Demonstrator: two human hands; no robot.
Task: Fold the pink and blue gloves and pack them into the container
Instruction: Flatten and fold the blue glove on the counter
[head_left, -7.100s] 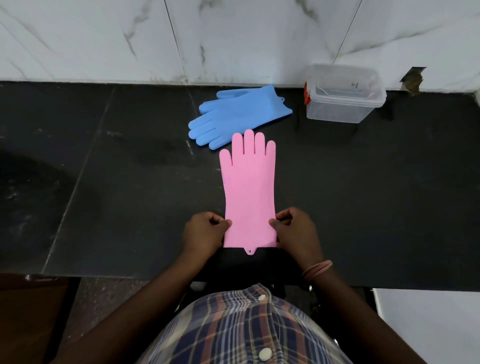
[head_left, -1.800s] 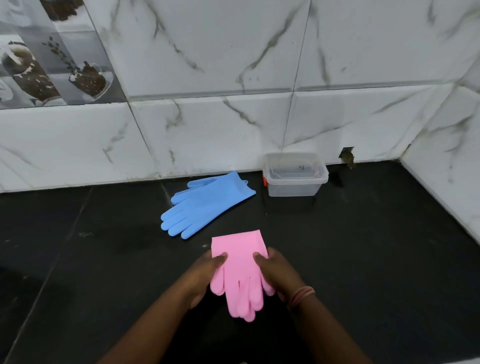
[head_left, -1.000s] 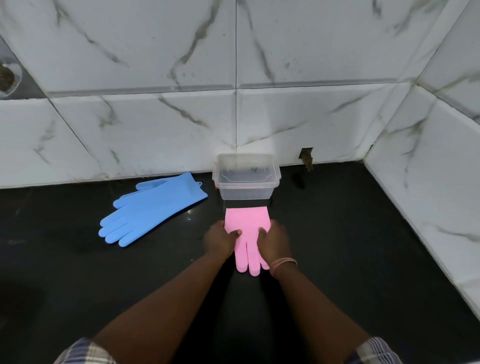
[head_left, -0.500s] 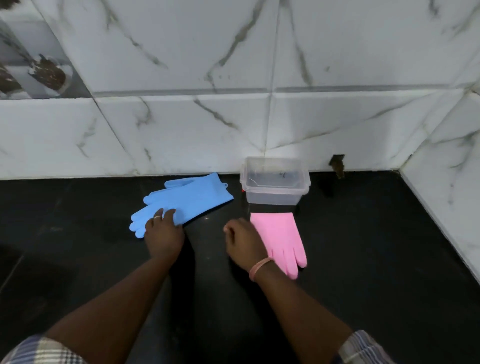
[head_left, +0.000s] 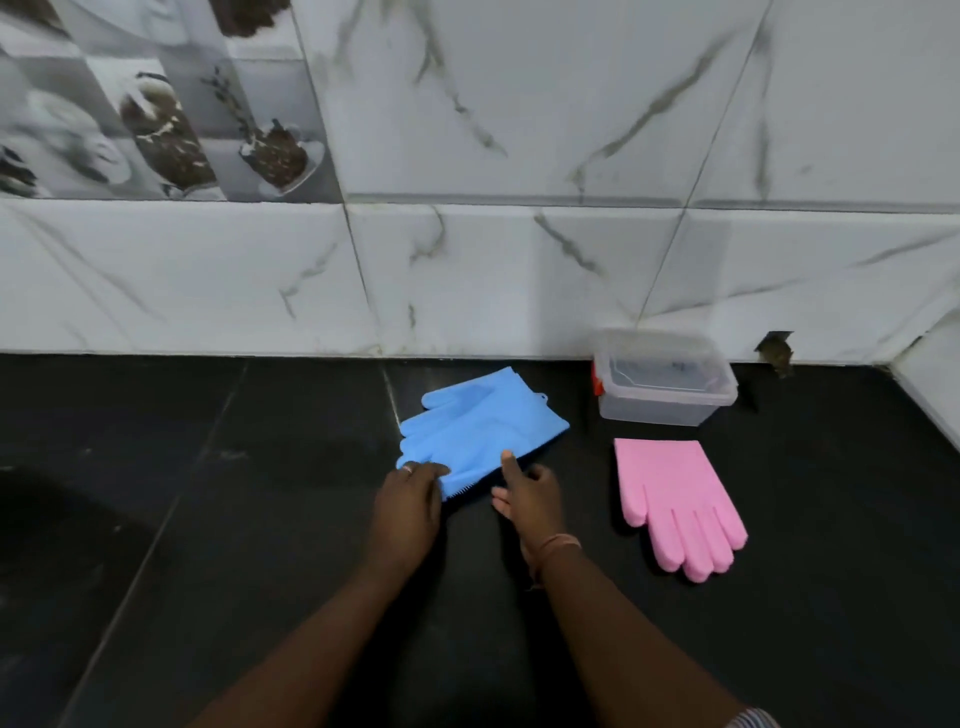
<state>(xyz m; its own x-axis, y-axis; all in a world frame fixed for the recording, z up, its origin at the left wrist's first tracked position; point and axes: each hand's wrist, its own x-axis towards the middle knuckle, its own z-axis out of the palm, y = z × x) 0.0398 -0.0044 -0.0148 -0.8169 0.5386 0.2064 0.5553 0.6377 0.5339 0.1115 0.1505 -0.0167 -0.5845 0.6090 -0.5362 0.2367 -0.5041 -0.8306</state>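
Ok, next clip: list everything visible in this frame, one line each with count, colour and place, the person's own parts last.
blue glove: 1, blue, flat on the counter left of the container
pink glove: 1, pink, folded, on the counter in front of the container
container: 1, clear plastic, against the wall, nothing clearly visible inside
counter: 1, black
wall tiles: white marble, one patterned tile at upper left
bracelet: 1, on the right wrist
left hand: 1, on the blue glove's near edge
right hand: 1, at the blue glove's near edge
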